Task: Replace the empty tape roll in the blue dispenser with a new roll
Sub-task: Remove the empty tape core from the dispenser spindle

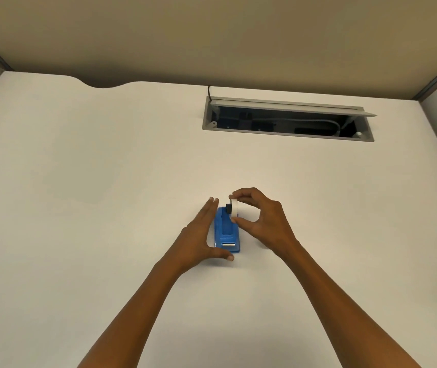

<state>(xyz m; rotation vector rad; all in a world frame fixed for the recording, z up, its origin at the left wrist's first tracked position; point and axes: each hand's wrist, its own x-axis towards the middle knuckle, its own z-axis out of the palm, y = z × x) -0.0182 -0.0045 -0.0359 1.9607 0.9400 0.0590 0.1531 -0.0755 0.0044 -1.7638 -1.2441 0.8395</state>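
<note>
Centrally on the white worktop [106, 155] sits the blue dispenser [226, 232], its cutter end toward the person. The left hand [198, 235] is spread open, fingers extended flat along the dispenser's left side and thumb at its near end, bracing it without closing on it. The right hand [260, 216] pinches the white tape roll [234, 208], mounted on a black hub, between thumb and fingertips, just above the dispenser's far end. An open cable tray [286, 118] lies well beyond.

Even, warm, soft overhead light; no glare on desk [79, 181]. Faint shadows under hands. Wide-angle bend at edges, slight softness overall.
</note>
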